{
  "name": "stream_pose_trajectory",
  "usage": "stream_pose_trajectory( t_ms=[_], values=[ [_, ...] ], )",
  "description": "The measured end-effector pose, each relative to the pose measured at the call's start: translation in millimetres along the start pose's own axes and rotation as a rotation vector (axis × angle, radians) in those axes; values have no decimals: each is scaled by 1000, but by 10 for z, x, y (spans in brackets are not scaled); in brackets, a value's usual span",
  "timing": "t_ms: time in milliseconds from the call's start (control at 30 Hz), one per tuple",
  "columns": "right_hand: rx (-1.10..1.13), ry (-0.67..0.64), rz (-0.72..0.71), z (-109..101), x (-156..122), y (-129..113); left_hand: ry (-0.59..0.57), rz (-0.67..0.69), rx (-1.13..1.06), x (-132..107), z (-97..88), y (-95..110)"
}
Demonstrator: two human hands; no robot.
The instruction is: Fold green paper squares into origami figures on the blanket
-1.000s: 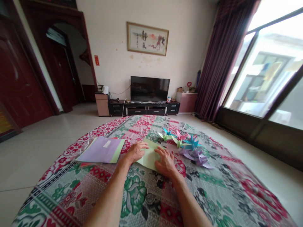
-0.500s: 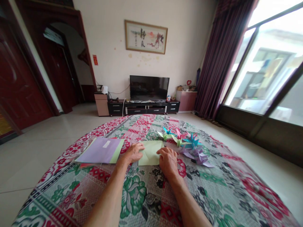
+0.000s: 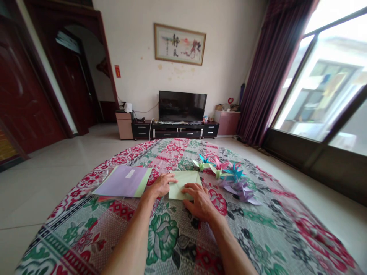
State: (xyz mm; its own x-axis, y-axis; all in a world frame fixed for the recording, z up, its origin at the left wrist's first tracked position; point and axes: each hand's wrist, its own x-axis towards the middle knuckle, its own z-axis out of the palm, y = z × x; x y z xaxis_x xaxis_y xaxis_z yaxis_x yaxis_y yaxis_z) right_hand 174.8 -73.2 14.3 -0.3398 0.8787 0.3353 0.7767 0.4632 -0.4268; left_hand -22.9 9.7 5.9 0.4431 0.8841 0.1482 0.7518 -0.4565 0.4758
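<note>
A sheet of light green paper (image 3: 178, 192) lies on the cloth-covered table in front of me, with fold lines and a folded flap toward its right side. At its left edge my left hand (image 3: 160, 186) is closed, the fingers held together and their tips bearing on the paper; the thumb's grip is partly hidden. My right hand (image 3: 198, 199) lies over the lower right part of the sheet, fingers apart and stretched out flat, the thumb near the front edge. Just right of the sheet stand folded paper cranes: light green (image 3: 218, 172), pink (image 3: 219, 163), blue (image 3: 235, 172) and purple (image 3: 243, 190).
To the left lies a stack of purple paper (image 3: 119, 183) with a white label, light green and red sheets showing beneath. The round table wears a patterned tablecloth (image 3: 160, 236). Beyond it are a television (image 3: 182, 106) on a low cabinet, and a window with a purple curtain (image 3: 258, 76).
My right hand has slid left and nearer me, from the sheet's right edge onto its surface, and its fingers have spread. My left hand stays at the left edge. The view has shifted slightly.
</note>
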Motion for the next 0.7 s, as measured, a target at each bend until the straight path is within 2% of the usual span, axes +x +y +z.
stream_pose_trajectory(
  t_ms=[300, 500, 700],
  values=[
    [-14, 108, 16, 3, 39, -36, -137, 17, -184, -99, -190, 109],
    [115, 112, 33, -5, 35, 122, -203, 44, -93, -72, -167, 101],
    [3, 242, 229, -18, 15, 365, -224, 47, -105, -65, -166, 89]
  ],
)
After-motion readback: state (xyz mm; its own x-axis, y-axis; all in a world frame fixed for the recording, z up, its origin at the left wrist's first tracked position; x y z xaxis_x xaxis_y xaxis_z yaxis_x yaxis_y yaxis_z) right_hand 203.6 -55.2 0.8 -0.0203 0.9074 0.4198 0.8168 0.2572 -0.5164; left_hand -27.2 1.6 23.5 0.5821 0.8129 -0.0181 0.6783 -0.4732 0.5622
